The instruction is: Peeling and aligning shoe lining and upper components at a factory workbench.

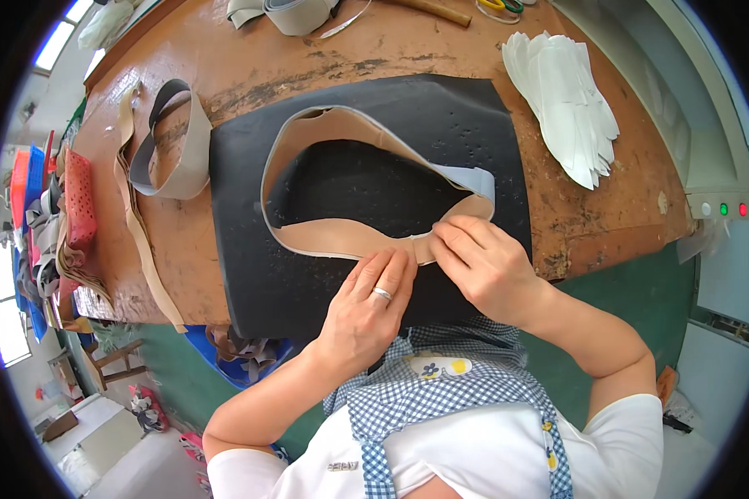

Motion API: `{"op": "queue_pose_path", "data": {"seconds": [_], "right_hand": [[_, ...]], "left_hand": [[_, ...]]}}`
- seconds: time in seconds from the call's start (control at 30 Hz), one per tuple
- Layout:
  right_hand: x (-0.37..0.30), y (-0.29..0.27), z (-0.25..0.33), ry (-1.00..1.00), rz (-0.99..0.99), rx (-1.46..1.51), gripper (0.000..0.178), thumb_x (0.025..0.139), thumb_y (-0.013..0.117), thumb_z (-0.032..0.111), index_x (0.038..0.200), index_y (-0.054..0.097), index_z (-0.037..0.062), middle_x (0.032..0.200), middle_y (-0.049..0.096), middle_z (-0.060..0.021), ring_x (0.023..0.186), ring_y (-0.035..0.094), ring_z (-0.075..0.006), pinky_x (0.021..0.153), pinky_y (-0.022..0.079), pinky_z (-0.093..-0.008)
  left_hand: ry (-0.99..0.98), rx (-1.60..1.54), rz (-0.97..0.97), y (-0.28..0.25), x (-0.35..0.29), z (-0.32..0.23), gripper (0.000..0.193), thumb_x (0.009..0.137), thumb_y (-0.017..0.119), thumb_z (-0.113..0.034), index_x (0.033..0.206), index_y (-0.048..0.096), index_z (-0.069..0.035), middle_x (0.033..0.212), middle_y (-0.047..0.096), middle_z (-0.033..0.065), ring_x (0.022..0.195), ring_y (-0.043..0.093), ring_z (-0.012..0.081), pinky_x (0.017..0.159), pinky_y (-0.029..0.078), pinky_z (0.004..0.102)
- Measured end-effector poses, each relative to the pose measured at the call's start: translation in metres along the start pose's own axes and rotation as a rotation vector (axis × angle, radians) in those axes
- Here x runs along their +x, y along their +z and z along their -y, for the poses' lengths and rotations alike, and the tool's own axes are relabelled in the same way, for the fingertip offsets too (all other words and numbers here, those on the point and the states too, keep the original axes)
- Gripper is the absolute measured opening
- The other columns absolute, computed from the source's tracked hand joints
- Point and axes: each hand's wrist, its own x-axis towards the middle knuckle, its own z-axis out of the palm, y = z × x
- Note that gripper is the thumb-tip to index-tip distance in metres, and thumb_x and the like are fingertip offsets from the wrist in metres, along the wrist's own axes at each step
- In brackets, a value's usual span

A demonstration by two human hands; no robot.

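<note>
Working with both hands at the near side of a large band (333,239), I had it standing on its edge in an uneven loop on a black mat (262,291), its tan inner face showing and its rim pale. My right hand (493,264) pinched the band between bent fingers near its right end, just below a pale blue piece (472,180). My left hand (363,306), a ring (382,293) on one finger, had its fingers close together, tips touching the band beside a seam; I cannot tell whether the thumb gripped underneath. The mat lay on a worn wooden table (587,229). To the left stood a smaller grey loop (189,158), beside a long tan strip (139,229); white pieces (562,108) lay fanned at the far right.
</note>
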Motion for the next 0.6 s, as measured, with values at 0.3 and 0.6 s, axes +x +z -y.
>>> {"op": "queue_pose_path", "data": {"seconds": [0.3,0.6], "right_hand": [[0.003,0.004,0.021,0.112,-0.065,0.005,0.025,0.069,0.076,0.005,0.093,0.071,-0.0028,0.098,0.066,-0.0132,0.096,0.065,-0.0278,0.077,0.057,-0.0355],[0.023,-0.002,0.024,0.579,-0.091,0.162,0.008,0.076,0.069,-0.001,0.081,0.064,0.0025,0.088,0.064,-0.0073,0.079,0.064,-0.0272,0.067,0.054,-0.0355]], "left_hand": [[-0.149,-0.200,0.012,-0.005,0.005,0.003,0.047,0.071,0.064,-0.004,0.117,0.065,0.009,0.120,0.058,0.0177,0.116,0.057,0.0305,0.099,0.050,0.0410],[0.046,0.022,0.025,-0.002,0.005,0.000,0.046,0.070,0.064,-0.005,0.114,0.067,0.010,0.125,0.060,0.0196,0.119,0.058,0.0322,0.104,0.048,0.0440]]}}
